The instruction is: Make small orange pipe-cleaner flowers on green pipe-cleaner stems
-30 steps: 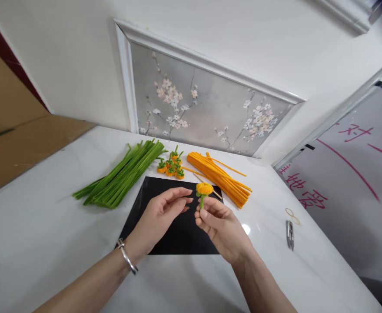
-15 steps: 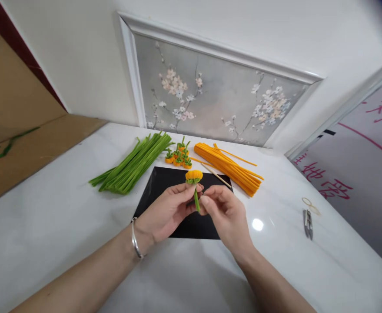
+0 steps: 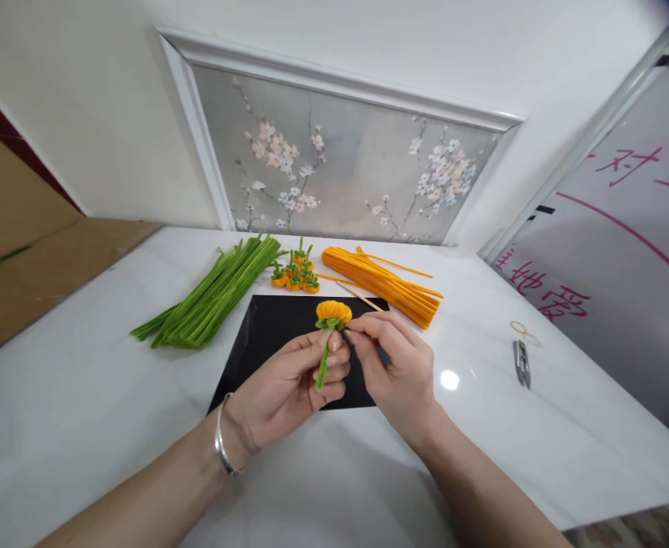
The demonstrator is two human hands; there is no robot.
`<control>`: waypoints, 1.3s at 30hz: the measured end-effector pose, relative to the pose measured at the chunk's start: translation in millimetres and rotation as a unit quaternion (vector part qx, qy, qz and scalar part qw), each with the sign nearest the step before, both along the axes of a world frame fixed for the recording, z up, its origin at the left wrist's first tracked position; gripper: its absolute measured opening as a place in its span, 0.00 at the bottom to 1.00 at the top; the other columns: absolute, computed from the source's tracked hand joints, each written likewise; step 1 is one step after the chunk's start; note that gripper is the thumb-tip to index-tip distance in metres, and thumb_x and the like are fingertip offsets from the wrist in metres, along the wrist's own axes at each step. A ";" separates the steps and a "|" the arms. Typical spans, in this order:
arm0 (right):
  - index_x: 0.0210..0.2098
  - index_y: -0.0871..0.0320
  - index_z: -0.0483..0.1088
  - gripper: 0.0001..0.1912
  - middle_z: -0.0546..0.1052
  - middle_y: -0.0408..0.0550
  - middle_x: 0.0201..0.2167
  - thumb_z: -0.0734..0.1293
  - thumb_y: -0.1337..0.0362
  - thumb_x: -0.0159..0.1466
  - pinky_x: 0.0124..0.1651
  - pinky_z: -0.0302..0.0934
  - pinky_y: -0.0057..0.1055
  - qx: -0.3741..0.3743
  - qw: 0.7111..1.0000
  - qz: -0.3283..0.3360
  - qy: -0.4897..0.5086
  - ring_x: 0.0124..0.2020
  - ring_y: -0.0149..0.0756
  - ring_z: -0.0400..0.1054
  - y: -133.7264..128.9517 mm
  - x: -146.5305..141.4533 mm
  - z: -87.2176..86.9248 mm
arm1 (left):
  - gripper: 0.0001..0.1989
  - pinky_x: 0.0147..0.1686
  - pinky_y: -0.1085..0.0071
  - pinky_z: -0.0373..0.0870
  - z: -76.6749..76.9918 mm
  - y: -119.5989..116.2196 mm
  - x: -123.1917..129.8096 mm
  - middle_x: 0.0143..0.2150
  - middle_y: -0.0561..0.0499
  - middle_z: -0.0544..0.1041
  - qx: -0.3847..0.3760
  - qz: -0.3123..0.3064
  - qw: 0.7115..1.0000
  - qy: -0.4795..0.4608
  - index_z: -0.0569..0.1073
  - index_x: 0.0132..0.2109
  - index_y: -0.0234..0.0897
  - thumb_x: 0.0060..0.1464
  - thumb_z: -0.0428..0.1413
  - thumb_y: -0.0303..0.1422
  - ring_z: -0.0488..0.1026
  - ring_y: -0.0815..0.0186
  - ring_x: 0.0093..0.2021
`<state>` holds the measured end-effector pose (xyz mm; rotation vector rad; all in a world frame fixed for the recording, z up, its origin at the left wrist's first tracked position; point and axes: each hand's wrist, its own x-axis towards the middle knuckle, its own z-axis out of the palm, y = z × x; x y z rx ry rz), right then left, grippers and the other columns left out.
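My left hand pinches the green stem of an orange pipe-cleaner flower just below its green leaves, with the bloom upright. My right hand has thumb and forefinger pressed together at the right side of the leaves; what they grip, if anything, is too small to make out. Both hands are above a black mat. Behind it stands a cluster of small orange and green pieces, between a green pipe-cleaner bundle and an orange pipe-cleaner bundle.
A thin wooden stick lies by the orange bundle. Small metal snips and thin yellowish bands are on the white table at the right. Brown cardboard is at the left, a framed floral panel behind.
My right hand has moved up from the lower stem to beside the leaves. The flower has tilted slightly, its stem end now pointing down and left. The whole view has shifted.
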<state>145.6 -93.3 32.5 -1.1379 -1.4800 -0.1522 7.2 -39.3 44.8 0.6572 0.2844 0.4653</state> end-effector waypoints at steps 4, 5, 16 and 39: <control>0.36 0.56 0.71 0.09 0.75 0.49 0.35 0.61 0.73 0.65 0.39 0.70 0.31 0.006 1.000 -0.005 -0.026 0.36 0.33 0.72 0.1 0.4 -5.4 | 0.11 0.21 0.81 0.57 -1.2 -2.7 0.7 0.22 0.58 0.58 0.015 -0.003 1.000 0.024 0.70 0.28 0.30 0.55 0.60 0.32 0.51 0.77 0.21; 0.37 0.56 0.71 0.09 0.75 0.50 0.35 0.61 0.73 0.65 0.39 0.70 0.31 0.004 0.999 -0.008 -0.033 0.36 0.33 0.72 0.5 0.7 -6.9 | 0.12 0.22 0.81 0.58 -1.1 -3.4 1.1 0.22 0.58 0.58 0.017 -0.003 0.999 0.032 0.70 0.28 0.30 0.54 0.61 0.32 0.52 0.77 0.21; 0.33 0.58 0.68 0.06 0.72 0.46 0.29 0.61 0.74 0.63 0.29 0.65 0.27 -0.066 0.997 0.024 0.018 0.27 0.30 0.66 -1.4 0.0 -2.9 | 0.19 0.46 0.70 0.71 -6.8 3.4 4.7 0.47 0.51 0.74 0.395 0.251 0.872 0.143 0.72 0.51 0.44 0.51 0.62 0.33 0.71 0.65 0.46; 0.43 0.60 0.68 0.10 0.73 0.55 0.40 0.61 0.76 0.64 0.42 0.70 0.34 0.005 0.989 -0.033 -0.145 0.40 0.37 0.71 -0.8 7.2 -12.9 | 0.09 0.37 0.71 0.73 -6.3 1.2 2.6 0.37 0.51 0.78 0.437 0.296 0.819 0.224 0.76 0.41 0.38 0.50 0.62 0.32 0.73 0.66 0.35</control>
